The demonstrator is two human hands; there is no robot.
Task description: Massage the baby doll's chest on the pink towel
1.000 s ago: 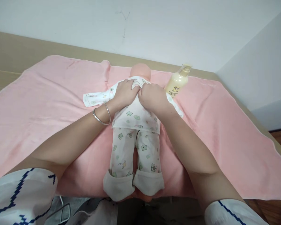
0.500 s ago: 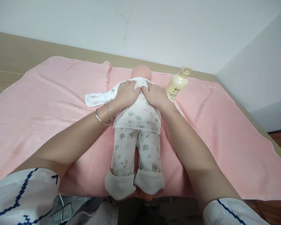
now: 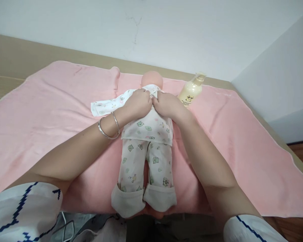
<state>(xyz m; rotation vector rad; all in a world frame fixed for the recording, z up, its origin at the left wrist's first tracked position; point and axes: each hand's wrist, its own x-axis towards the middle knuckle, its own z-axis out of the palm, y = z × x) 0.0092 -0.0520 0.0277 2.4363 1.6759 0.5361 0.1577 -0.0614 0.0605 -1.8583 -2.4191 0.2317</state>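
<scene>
A baby doll [image 3: 152, 79] lies on a pink blanket, its bald head at the far end and no face showing. It wears a white printed shirt [image 3: 147, 129] and matching trousers [image 3: 133, 163] with turned-up cuffs. My left hand [image 3: 139, 102], silver bangles at the wrist, is closed on the shirt cloth at the upper middle of the doll's torso. Right beside it, my right hand [image 3: 165, 103] pinches the same area of cloth. The thumbs almost meet. One sleeve [image 3: 103, 107] stretches out to the left; the other is hidden behind my right arm.
Beside the doll's head on the right, a pale yellow pump bottle [image 3: 190, 92] lies tilted on the pink blanket [image 3: 65, 101]. The blanket covers a wooden surface [image 3: 5, 50] that meets a white wall [image 3: 91, 27]. Below the near edge are cables [image 3: 68, 228].
Both hands lay flatter on the shirt before; their fingers have now curled in and gathered the cloth. The doll and bottle have stayed in nearly the same place.
</scene>
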